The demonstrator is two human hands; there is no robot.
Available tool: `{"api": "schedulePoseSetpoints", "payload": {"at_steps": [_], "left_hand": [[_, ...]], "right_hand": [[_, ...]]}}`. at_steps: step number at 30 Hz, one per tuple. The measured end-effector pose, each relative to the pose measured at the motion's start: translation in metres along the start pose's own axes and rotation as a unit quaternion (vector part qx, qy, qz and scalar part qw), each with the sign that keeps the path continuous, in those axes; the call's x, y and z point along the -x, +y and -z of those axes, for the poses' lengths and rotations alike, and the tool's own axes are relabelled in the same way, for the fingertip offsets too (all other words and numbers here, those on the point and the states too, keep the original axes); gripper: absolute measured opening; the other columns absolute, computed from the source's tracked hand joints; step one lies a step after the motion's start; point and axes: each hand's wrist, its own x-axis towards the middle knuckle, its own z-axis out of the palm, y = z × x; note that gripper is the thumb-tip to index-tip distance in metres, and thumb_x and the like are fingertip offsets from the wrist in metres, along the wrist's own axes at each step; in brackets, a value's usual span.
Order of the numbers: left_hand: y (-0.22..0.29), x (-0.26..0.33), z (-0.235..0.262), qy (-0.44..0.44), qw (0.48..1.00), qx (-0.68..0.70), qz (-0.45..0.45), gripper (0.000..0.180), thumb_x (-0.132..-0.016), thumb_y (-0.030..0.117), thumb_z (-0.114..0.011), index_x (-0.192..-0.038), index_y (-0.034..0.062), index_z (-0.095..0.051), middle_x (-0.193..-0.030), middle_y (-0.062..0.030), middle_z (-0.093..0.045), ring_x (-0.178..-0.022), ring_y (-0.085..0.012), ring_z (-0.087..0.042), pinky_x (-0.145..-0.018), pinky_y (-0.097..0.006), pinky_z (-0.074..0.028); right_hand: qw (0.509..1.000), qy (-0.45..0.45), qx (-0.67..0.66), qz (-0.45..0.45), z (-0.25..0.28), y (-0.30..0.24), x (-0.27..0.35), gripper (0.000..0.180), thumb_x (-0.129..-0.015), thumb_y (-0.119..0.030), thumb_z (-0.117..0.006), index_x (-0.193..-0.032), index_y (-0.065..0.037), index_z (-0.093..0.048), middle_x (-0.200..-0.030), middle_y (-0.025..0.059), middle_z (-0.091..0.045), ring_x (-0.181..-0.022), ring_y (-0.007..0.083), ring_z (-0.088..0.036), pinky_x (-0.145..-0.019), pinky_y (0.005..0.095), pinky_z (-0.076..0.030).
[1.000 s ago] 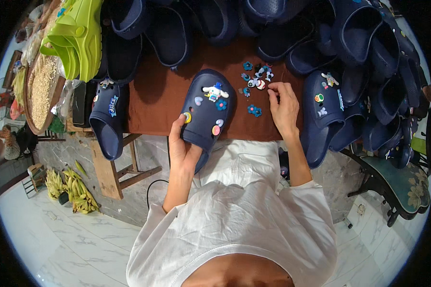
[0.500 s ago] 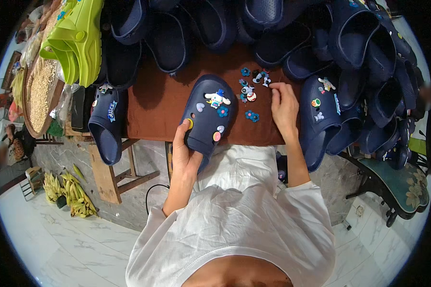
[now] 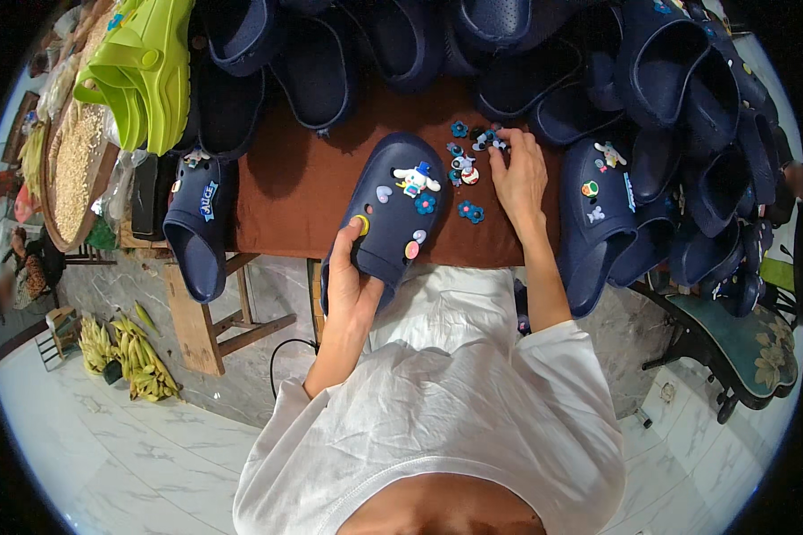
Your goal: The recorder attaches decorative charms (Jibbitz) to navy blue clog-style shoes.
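Note:
My left hand (image 3: 352, 276) grips a dark blue clog (image 3: 389, 178) by its heel end, thumb on top beside a yellow charm (image 3: 363, 225). On its upper sit a white puppy charm with a blue hat (image 3: 417, 179), a blue flower charm (image 3: 426, 204), a lilac heart (image 3: 384, 193) and a pink round charm (image 3: 411, 251). One hole near the thumb shows bare. At the small pile of loose shoe charms (image 3: 464, 165) on the brown cloth, my right hand (image 3: 519, 174) reaches in, thumb and fingertips apart around the top right charms. A pair of loose blue flower charms (image 3: 471, 212) lies nearer me.
Decorated blue clogs stand at the left (image 3: 195, 232) and right (image 3: 595, 223) of the brown cloth (image 3: 281, 205). Plain blue clogs (image 3: 317, 76) crowd the far side. Lime green clogs (image 3: 156, 76) stand upper left, beside a basket of pale kernels (image 3: 73, 178). A green-topped stool (image 3: 732, 339) is lower right.
My right hand has moved slightly farther away and left, its fingertips now over the top of the charm pile. The clog in my left hand has shifted slightly up and right.

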Motion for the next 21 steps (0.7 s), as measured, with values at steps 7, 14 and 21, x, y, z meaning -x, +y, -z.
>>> {"api": "schedulePoseSetpoints", "payload": {"at_steps": [7, 14, 21], "left_hand": [[-0.004, -0.002, -0.003, -0.032, 0.999, 0.014, 0.015, 0.035, -0.085, 0.021, -0.066, -0.115, 0.0032, -0.057, -0.115, -0.0109, -0.062, -0.106, -0.0245, -0.061, -0.094, -0.042, -0.049], [-0.014, -0.001, -0.006, -0.012, 0.999, -0.030, -0.014, 0.039, -0.089, 0.024, -0.063, -0.117, -0.0006, -0.053, -0.112, -0.0117, -0.061, -0.101, -0.0218, -0.062, -0.085, -0.037, -0.055], [-0.029, -0.003, -0.002, -0.068, 0.997, -0.014, -0.020, 0.028, -0.091, 0.020, -0.061, -0.113, 0.0020, -0.055, -0.106, -0.0083, -0.061, -0.093, -0.0170, -0.062, -0.079, -0.033, -0.055]], "right_hand": [[0.996, -0.001, -0.085, -0.017, 0.015, 0.000, 0.013, 0.023, -0.083, -0.003, -0.060, -0.106, -0.003, -0.060, -0.098, 0.0155, -0.058, -0.089, 0.0320, -0.060, -0.078, 0.0399, -0.049], [0.899, -0.150, -0.406, -0.064, 0.049, -0.042, 0.025, 0.019, -0.090, 0.001, -0.056, -0.107, -0.002, -0.065, -0.103, 0.0057, -0.060, -0.094, 0.0129, -0.060, -0.077, 0.0256, -0.050], [0.878, -0.259, -0.402, 0.037, 0.052, -0.106, 0.036, 0.017, -0.086, 0.001, -0.060, -0.102, -0.001, -0.067, -0.099, 0.0090, -0.064, -0.090, 0.0175, -0.063, -0.077, 0.0302, -0.053]]}}
